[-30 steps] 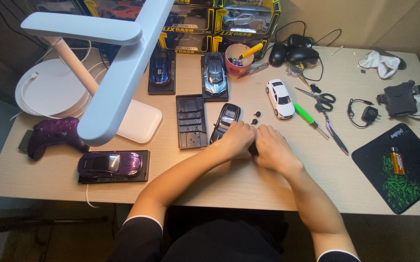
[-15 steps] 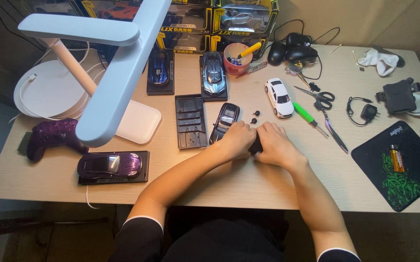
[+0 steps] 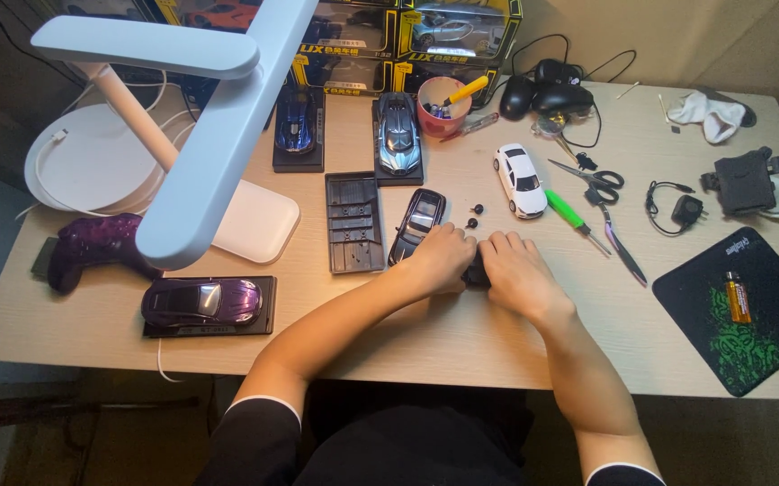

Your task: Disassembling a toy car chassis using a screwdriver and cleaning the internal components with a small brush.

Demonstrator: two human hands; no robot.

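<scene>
Currently both hands are meeting at the middle of the desk (image 3: 461, 346): the left hand (image 3: 441, 256) and the right hand (image 3: 517, 273) are curling narrowly, knuckles up, around a small dark part (image 3: 474, 273) pinched between them; most of that part is hidden, so its kind cannot be told. Just beyond the left hand a black model car body (image 3: 418, 219) is lying loose, touching or nearly touching the fingers. Two small black wheels (image 3: 475, 214) are sitting just past the fingertips, apart from the car. Left of the left hand a dark display base (image 3: 353, 220) is standing bare, its studs showing. Beyond the right hand a white model car (image 3: 521, 179) is resting whole, and a green-handled screwdriver (image 3: 571, 216) and scissors (image 3: 595, 178) are lying near it, untouched. Judging from this layout, the black car is sitting off its base and partly taken apart, with the wheels off; the piece in the hands is being worked on, while the body, wheels and base are waiting apart, so roughly a middle stage.
</scene>
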